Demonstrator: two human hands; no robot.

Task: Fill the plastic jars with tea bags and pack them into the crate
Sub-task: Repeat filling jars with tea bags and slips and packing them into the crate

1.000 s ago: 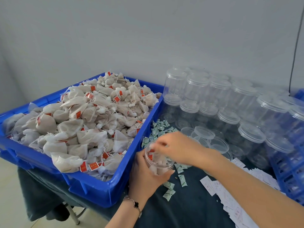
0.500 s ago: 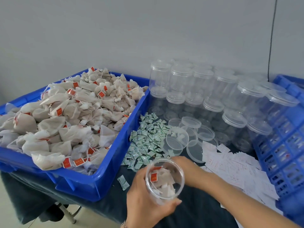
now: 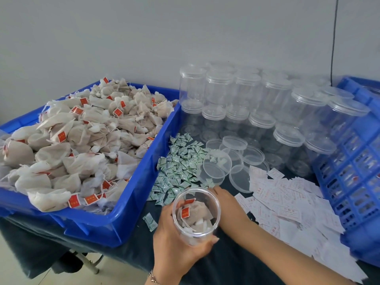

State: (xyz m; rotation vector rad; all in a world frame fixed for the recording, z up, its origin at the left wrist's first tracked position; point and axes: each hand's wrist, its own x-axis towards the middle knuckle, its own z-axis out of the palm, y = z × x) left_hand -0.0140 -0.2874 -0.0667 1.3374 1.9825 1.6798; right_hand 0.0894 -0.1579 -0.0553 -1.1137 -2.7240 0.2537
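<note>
Risk of tipping: open plastic jar, lidless and part-filled with tea bags, held off the table, mouth up toward the camera; a slack hold could spill them; left hand wrapped round the jar's lower wall, thumb across its near side; right hand just behind the jar, fingers hidden, grip impossible to tell; green sachets beyond the jar, loose lids beside them.

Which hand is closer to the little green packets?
Right. The right hand reaches right beside the green packets; the left hand is further back, holding the jar.
</note>
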